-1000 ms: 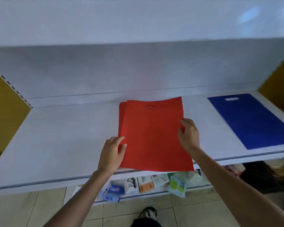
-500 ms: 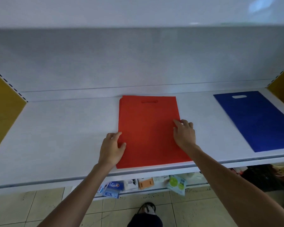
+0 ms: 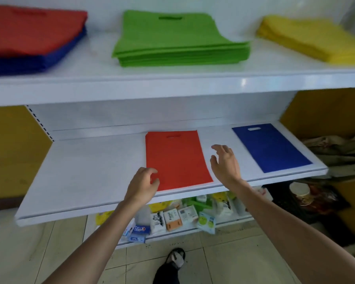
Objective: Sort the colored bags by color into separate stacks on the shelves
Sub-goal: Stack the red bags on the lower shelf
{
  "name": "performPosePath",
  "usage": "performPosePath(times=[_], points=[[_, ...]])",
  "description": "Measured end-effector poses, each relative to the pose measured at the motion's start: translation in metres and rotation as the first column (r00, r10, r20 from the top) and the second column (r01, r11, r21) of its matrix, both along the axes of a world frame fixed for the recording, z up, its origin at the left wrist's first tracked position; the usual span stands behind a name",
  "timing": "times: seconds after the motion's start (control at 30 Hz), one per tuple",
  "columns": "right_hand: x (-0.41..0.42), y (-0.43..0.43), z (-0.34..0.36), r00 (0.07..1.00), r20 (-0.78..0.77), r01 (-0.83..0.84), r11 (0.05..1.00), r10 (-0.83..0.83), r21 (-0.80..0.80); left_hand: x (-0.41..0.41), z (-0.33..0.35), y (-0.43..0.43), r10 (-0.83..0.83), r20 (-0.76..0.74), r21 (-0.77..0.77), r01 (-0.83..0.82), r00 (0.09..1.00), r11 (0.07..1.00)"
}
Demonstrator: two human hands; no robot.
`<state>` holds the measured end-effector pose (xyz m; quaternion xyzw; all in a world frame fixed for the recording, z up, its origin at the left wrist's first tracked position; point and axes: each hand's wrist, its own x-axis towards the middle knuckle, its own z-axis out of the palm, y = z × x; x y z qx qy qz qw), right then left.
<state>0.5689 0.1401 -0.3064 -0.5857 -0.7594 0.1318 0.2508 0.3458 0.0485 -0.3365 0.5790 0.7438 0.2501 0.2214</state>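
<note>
A small stack of red bags (image 3: 176, 158) lies flat in the middle of the lower white shelf (image 3: 86, 171). A blue bag (image 3: 271, 148) lies to its right. My left hand (image 3: 143, 183) hovers at the red stack's near left corner, fingers loosely curled, holding nothing. My right hand (image 3: 225, 162) is lifted just right of the stack, fingers spread. On the upper shelf (image 3: 172, 83) sit a mixed pile (image 3: 33, 37) of red bags over blue bags at the left, a green stack (image 3: 176, 39) in the middle and a yellow stack (image 3: 316, 37) at the right.
Yellow side panels (image 3: 12, 150) close the shelf at both ends. Below the lower shelf, a bottom shelf carries several small packets (image 3: 172, 218). Cluttered goods (image 3: 336, 156) lie at the right. My foot (image 3: 172, 265) stands on the tiled floor.
Both hands have let go of the red stack and lifted off it, the right one moving right. The view has tilted up, bringing the upper shelf into sight.
</note>
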Motion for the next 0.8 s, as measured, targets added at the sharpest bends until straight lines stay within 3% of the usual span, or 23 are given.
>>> performPosePath(times=[0.17,0.4,0.6,0.8], points=[[0.015,-0.053,0.086,0.995,-0.097,0.001,0.988,0.013,0.151,0.028,0.085,-0.029,-0.098,-0.048,0.2,0.106,0.994,0.974],[-0.004,-0.082,0.195,0.955,-0.293,0.053,0.936,0.054,0.348,0.02,0.205,-0.043,-0.182,-0.077,0.485,0.196,0.98,0.852],[-0.071,-0.065,0.257,0.952,-0.253,-0.034,0.877,0.174,0.479,-0.037,0.267,-0.053,-0.126,-0.141,0.624,0.187,0.982,0.758],[-0.177,-0.032,0.281,0.941,-0.225,-0.109,0.856,0.253,0.506,-0.148,0.307,-0.052,0.032,-0.193,0.629,0.098,0.981,0.771]])
